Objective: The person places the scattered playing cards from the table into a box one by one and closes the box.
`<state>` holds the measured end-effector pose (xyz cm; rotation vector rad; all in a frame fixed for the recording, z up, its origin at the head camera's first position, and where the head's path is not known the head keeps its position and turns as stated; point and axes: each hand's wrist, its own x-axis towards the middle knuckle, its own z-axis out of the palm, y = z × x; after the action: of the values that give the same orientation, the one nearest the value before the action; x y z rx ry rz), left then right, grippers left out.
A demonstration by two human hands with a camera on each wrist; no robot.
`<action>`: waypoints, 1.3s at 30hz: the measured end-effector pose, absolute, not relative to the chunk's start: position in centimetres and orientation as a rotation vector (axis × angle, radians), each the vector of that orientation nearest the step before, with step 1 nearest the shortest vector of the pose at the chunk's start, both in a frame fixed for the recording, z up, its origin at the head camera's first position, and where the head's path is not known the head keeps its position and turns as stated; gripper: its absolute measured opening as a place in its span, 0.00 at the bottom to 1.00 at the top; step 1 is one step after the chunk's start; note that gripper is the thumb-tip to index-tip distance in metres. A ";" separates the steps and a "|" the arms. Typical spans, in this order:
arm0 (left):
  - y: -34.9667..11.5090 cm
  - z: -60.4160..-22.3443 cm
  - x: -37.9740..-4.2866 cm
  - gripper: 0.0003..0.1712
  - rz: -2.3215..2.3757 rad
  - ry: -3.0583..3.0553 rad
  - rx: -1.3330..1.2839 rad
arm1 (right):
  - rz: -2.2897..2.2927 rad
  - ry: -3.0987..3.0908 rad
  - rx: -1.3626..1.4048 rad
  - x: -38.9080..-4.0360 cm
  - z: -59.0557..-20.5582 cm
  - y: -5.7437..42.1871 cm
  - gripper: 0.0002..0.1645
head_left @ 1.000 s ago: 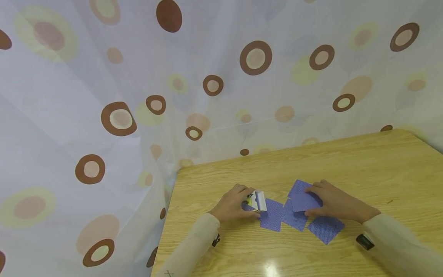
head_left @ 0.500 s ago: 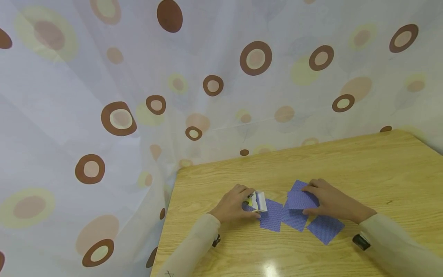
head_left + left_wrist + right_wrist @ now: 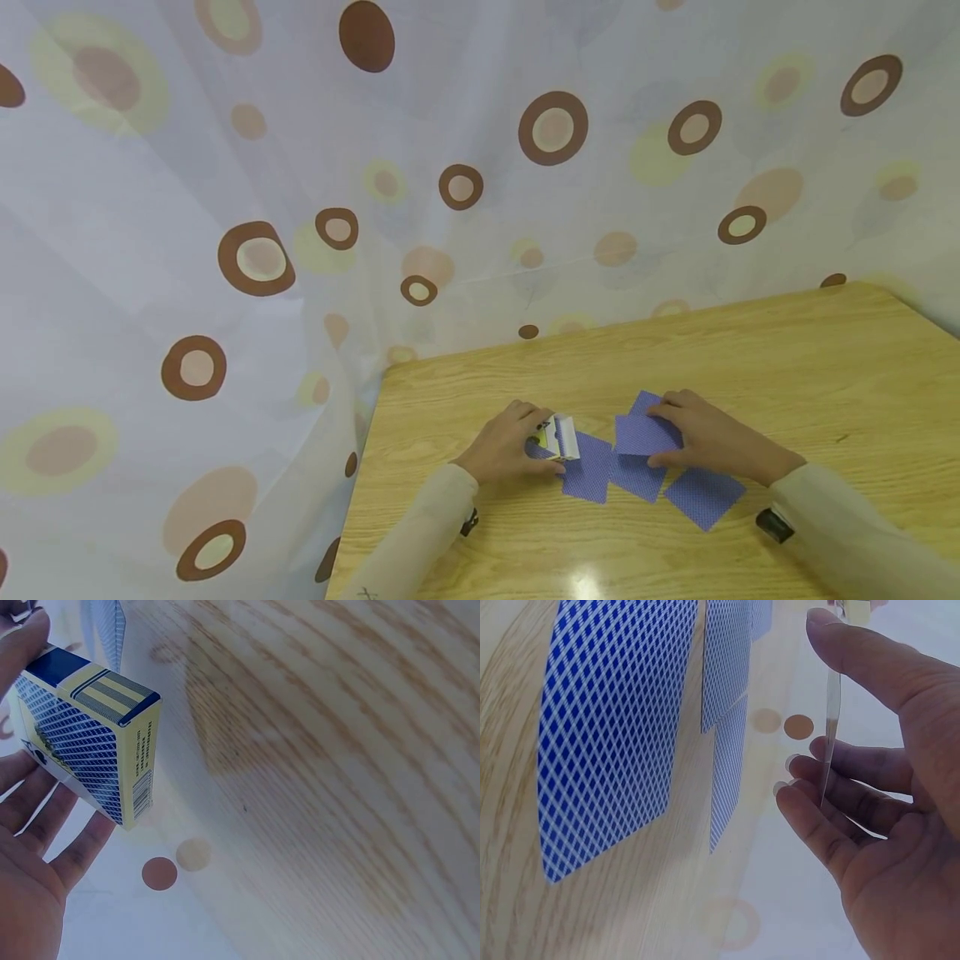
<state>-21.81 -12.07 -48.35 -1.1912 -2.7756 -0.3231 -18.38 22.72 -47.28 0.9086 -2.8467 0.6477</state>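
My left hand (image 3: 504, 446) grips a playing-card box (image 3: 75, 746) between thumb and fingers. Blue diamond patterning, yellow edges and a barcode show on the box in the left wrist view; in the head view its white end faces the cards. A blue-backed playing card (image 3: 643, 436) is held at its right edge by my right hand (image 3: 711, 437), thumb on one side and fingers on the other. In the right wrist view this held card (image 3: 830, 742) appears nearly edge-on. Beneath and around it lie blue-backed cards: a left card (image 3: 587, 471), a middle card (image 3: 637, 482) and a right card (image 3: 705, 500).
Another blue-backed card (image 3: 645, 402) lies at the back, partly covered by the held one. All rest on a wood-grain table (image 3: 720, 358). Behind and to the left hangs a white curtain (image 3: 495, 250) with brown and yellow circles, meeting the table's far edge.
My right hand has shifted slightly left, carrying its card leftward over the middle and back cards. The left hand stays in place with the box.
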 end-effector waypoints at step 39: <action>-11.7 -48.6 -21.9 0.50 -0.306 -2.779 -1.204 | 0.697 -2.845 0.925 -19.1 -46.4 20.4 0.46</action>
<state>-21.95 -11.66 -48.57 -1.2040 -2.7793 -0.3058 -19.12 20.40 -46.40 0.9252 -2.8454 0.6971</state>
